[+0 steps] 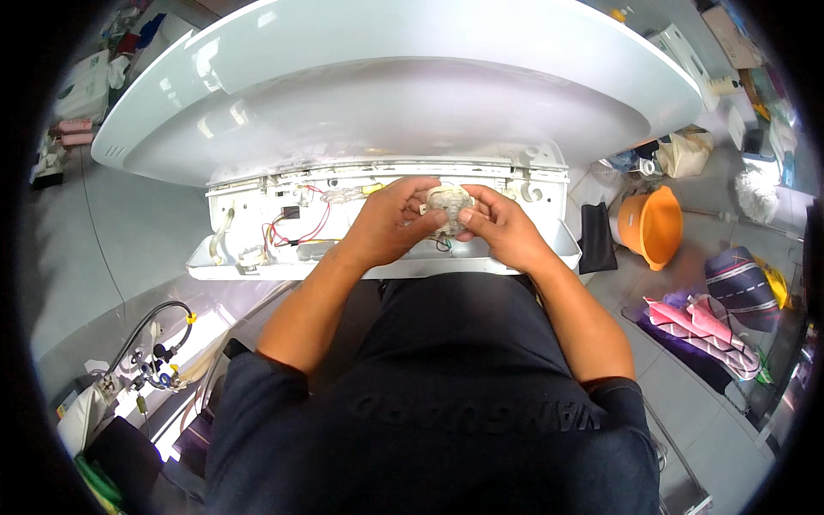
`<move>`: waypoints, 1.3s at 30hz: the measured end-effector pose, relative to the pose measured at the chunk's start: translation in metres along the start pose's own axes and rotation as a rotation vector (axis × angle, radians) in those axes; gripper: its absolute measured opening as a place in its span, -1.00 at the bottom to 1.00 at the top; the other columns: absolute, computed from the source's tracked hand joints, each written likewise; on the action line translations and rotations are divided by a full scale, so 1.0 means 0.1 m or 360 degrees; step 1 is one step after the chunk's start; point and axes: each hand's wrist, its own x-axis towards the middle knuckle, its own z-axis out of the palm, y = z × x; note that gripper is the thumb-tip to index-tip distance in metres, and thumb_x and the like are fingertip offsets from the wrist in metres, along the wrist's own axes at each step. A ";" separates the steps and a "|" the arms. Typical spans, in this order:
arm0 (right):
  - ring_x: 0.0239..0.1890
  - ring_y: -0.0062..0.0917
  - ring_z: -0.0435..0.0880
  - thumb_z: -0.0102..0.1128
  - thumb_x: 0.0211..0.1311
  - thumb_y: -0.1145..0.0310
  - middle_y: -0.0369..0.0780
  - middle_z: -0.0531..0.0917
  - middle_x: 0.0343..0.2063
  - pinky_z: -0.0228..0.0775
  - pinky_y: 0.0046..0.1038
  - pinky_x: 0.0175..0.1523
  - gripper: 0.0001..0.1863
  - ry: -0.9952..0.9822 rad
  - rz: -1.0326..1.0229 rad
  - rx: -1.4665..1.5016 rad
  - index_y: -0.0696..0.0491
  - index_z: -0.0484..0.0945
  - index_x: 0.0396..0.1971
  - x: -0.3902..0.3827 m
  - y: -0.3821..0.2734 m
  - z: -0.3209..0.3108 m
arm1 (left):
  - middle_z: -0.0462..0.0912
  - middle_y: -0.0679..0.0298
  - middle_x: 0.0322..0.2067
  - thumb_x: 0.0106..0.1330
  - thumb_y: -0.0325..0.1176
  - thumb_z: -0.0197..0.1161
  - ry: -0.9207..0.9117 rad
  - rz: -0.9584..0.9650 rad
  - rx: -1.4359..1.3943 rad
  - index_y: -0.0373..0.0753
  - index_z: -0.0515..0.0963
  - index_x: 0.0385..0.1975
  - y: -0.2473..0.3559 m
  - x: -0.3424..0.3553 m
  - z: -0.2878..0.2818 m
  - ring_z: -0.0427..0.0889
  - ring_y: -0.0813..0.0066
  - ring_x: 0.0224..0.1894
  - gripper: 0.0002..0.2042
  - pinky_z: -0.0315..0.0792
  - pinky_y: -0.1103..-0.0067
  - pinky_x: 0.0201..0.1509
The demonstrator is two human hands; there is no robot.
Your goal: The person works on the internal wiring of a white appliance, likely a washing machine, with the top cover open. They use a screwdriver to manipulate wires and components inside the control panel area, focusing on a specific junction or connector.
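Both hands meet over an opened white appliance housing (330, 273) in front of my body. Between them is a round, dirty whitish part (448, 201) with small tabs at its rim; its exact kind I cannot make out. My left hand (386, 223) pinches it from the left, thumb across its lower face. From the other side, my right hand (509, 229) grips its right edge with thumb and fingers. Red and yellow wires (319, 230) run inside the housing to the left. A pale hose (221, 238) stands at its left end.
A large glossy white curved cover (412, 94) rises beyond the housing. An orange bucket (659, 227) and black pouch (598, 238) are to the right, near pink cloth (699, 330). Hoses and valve fittings (163, 360) lie at lower left.
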 end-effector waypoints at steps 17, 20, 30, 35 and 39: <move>-0.20 -0.64 0.65 0.19 0.49 0.33 -0.24 0.68 -0.13 0.51 -0.57 0.00 -0.50 -0.0039 0.0138 -0.0119 0.23 0.36 0.31 -0.06 -0.15 0.01 | 0.68 0.09 -0.09 0.17 -0.29 0.56 -0.0165 0.0155 0.0066 -0.35 0.46 0.17 -0.08 0.07 -0.05 0.69 0.41 -0.06 -0.40 0.56 0.43 0.08; -0.12 -0.63 0.66 0.19 0.50 0.28 -0.24 0.68 -0.05 0.51 -0.53 0.07 -0.47 -0.0086 0.0103 -0.0140 0.20 0.35 0.34 -0.05 -0.14 0.01 | 0.68 0.09 -0.08 0.15 -0.29 0.57 -0.0198 0.0127 -0.0035 -0.34 0.45 0.19 -0.09 0.07 -0.06 0.69 0.42 -0.04 -0.38 0.54 0.44 0.09; -0.11 -0.65 0.66 0.22 0.46 0.42 -0.19 0.69 -0.07 0.55 -0.54 0.03 -0.55 -0.0020 0.0069 -0.0029 0.24 0.40 0.25 -0.06 -0.12 0.04 | 0.55 0.19 -0.08 0.16 -0.27 0.55 -0.0249 0.0304 0.0012 -0.33 0.52 0.17 -0.12 0.11 -0.05 0.64 0.40 -0.01 -0.42 0.53 0.42 0.15; -0.13 -0.67 0.66 0.23 0.45 0.44 -0.21 0.70 -0.11 0.54 -0.56 0.02 -0.58 0.0013 0.0028 -0.0026 0.23 0.42 0.22 -0.07 -0.11 0.05 | 0.53 0.17 -0.07 0.17 -0.29 0.52 -0.0233 0.0300 0.0029 -0.28 0.52 0.18 -0.06 0.10 -0.06 0.64 0.37 -0.02 -0.44 0.59 0.40 0.11; -0.15 -0.71 0.64 0.24 0.43 0.47 -0.24 0.70 -0.14 0.52 -0.60 0.01 -0.61 0.0022 -0.0003 -0.0006 0.21 0.44 0.19 -0.07 -0.07 0.06 | 0.52 0.15 -0.08 0.18 -0.30 0.50 -0.0243 0.0301 -0.0018 -0.28 0.52 0.19 -0.03 0.09 -0.06 0.63 0.33 0.00 -0.45 0.64 0.39 0.07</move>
